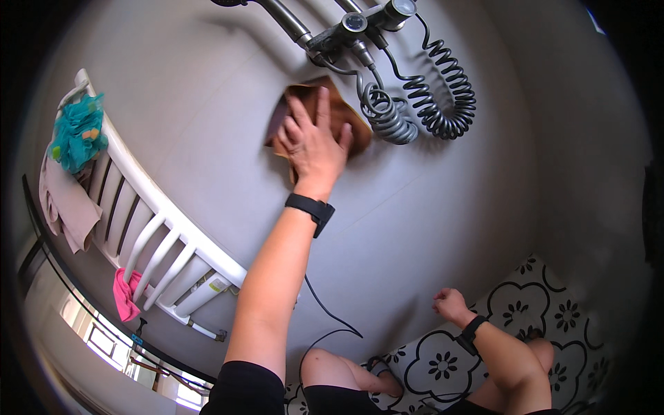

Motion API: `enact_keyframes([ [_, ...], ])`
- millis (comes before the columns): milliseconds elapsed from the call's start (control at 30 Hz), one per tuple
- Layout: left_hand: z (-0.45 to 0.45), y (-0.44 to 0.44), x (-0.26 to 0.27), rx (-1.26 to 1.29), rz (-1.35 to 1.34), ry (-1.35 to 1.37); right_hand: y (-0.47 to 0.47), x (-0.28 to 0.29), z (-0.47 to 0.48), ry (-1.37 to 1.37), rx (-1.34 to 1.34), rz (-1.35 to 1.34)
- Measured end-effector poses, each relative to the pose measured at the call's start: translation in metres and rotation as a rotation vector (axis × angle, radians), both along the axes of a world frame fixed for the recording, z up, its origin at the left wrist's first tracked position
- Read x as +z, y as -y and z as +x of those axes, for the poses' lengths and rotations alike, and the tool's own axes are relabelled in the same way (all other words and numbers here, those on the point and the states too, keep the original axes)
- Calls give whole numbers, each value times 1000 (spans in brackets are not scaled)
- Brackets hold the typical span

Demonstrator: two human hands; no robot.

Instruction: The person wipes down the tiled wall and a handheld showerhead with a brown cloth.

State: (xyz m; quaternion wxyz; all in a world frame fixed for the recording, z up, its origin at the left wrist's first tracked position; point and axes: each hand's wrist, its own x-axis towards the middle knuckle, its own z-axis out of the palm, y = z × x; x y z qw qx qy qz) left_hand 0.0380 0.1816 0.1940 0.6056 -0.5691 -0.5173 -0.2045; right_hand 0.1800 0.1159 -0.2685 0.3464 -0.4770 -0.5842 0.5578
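Note:
My left hand (314,140) lies spread on a brown cloth (358,122), pressing it against the grey tiled wall (394,218) just below the shower fittings. The fingers are apart and the cloth's edges stick out around them, slightly blurred. Lower right, my right hand (450,305) hangs in front of the wall with its fingers curled; nothing can be seen in it. Each wrist bears a black band. Above the cloth is a dark metal shower mixer (355,23), and a coiled grey hose (389,116) hangs right beside the cloth. A coiled black hose (456,98) loops farther right.
A white towel radiator (181,228) runs down the left, bearing a turquoise bath puff (79,132), a beige cloth (67,199) and a pink cloth (125,295). A thin black cable (327,311) hangs near my knee. The patterned floor (441,365) lies below, with a wall corner at right.

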Motion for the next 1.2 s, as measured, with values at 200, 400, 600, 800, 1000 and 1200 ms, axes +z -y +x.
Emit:
enact_keyframes([
  [200, 9, -14, -65, 0, -75, -61, -1, -10, -2, 17, -17, 11],
  [400, -32, -6, -138, -195, -223, 61, 3, 26, 14, -31, 0, 59],
  [600, 65, 24, -111, -1001, -72, 853, 8, 29, 20, -24, -20, 51],
  [800, 134, 26, -48, -2038, -609, 1795, 5, 10, 17, -39, -15, -10],
  [1000, 123, 12, -42, -1994, -764, 1797, -3, 8, 12, -20, -38, 13],
  [1200, 92, 47, -30, -1856, -1186, 1925, -1, 2, 13, 30, -29, 91],
])
